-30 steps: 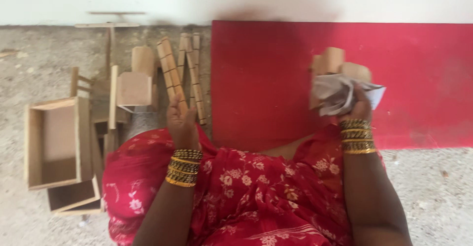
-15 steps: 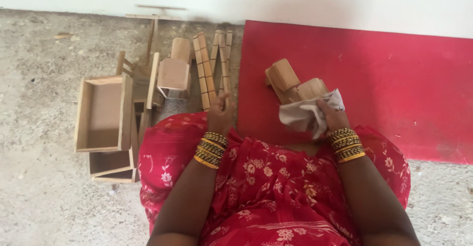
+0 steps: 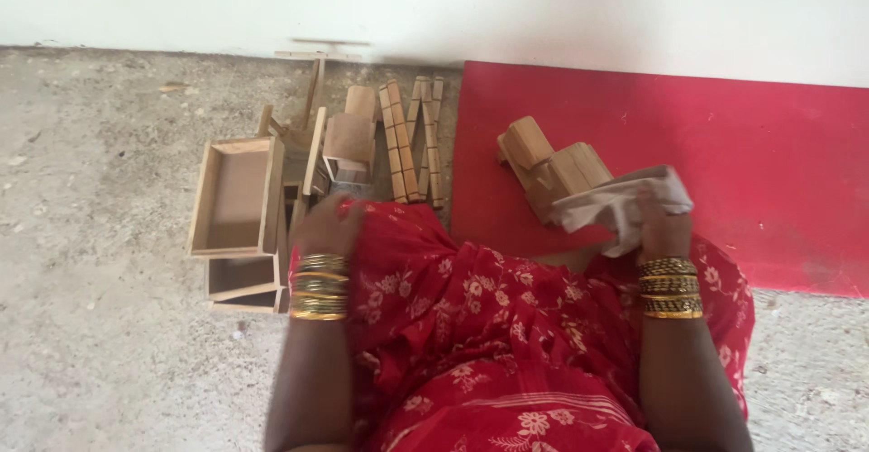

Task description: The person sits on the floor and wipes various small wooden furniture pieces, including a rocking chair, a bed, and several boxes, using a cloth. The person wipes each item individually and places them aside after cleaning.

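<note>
Wooden blocks (image 3: pixel 552 167) lie on the red mat (image 3: pixel 724 162), just beside the right hand (image 3: pixel 659 226) clutching a crumpled cloth (image 3: pixel 615 203). Left hand (image 3: pixel 328 226), curled, grip unclear, reaches near open wooden boxes (image 3: pixel 233 197) and slatted strips (image 3: pixel 412 140) on the concrete floor (image 3: pixel 100 235).

A red mat (image 3: pixel 724 144) is lying on grey floor (image 3: pixel 90 144), tan wood boxes (image 3: pixel 235 199) showing beside white-flowered red cloth (image 3: pixel 489 325).

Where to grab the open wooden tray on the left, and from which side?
Grip the wooden tray by its long left wall, coming from the bare floor side. It lies open side up with thin walls; its right wall crowds against other wooden pieces.
</note>
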{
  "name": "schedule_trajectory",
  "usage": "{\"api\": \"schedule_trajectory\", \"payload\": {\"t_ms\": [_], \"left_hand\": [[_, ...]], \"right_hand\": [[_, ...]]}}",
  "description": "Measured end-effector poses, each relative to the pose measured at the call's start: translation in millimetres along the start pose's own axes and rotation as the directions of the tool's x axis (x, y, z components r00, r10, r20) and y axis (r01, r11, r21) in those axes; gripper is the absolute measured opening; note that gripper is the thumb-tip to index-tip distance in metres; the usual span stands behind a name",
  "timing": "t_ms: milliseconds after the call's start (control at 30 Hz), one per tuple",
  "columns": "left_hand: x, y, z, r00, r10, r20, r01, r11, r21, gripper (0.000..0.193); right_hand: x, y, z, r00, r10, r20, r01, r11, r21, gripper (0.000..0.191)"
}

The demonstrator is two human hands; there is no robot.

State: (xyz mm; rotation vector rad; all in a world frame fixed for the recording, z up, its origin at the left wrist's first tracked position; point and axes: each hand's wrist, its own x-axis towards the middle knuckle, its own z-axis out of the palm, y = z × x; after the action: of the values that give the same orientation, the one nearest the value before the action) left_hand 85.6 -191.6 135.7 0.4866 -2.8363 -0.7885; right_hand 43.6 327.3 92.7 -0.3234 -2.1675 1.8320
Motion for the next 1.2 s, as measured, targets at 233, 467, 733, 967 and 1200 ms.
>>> {"api": "schedule_trajectory", "payload": {"t_ms": [233,467,733,967,1200], "left_hand": [[4,-82,-1,0.997,0.028,0.072,0.017,0.830,-0.557,0.068],[-13,-105,7,0.839,0.227,0.495,0.442,0.249,-0.862,0.097],[-9,-85,5,0.889,0.332,0.315,0.129,0.479,-0.869,0.099],[-28,-23,-45,0.777,0.478,0.409,0.053,0.599,-0.799,0.094],[-32,19,-79,0.837,0.328,0.439,-0.017,0.816,-0.578,0.079]], "right_hand": [[-14,-36,-15,0.989,0.132,-0.061,-0.062,0.764,0.642,0.030],[-19,-57,-35,0.999,0.000,-0.036,0.031,0.547,0.837,0.025],[-42,-94,-45,0.991,-0.097,-0.088,0.128,0.580,0.805,0.032],[-54,-131,-57,0.967,-0.178,-0.182,0.254,0.601,0.758,0.025],[2,-116,-41,0.888,-0.437,-0.144,0.452,0.888,0.090,0.025]]}}
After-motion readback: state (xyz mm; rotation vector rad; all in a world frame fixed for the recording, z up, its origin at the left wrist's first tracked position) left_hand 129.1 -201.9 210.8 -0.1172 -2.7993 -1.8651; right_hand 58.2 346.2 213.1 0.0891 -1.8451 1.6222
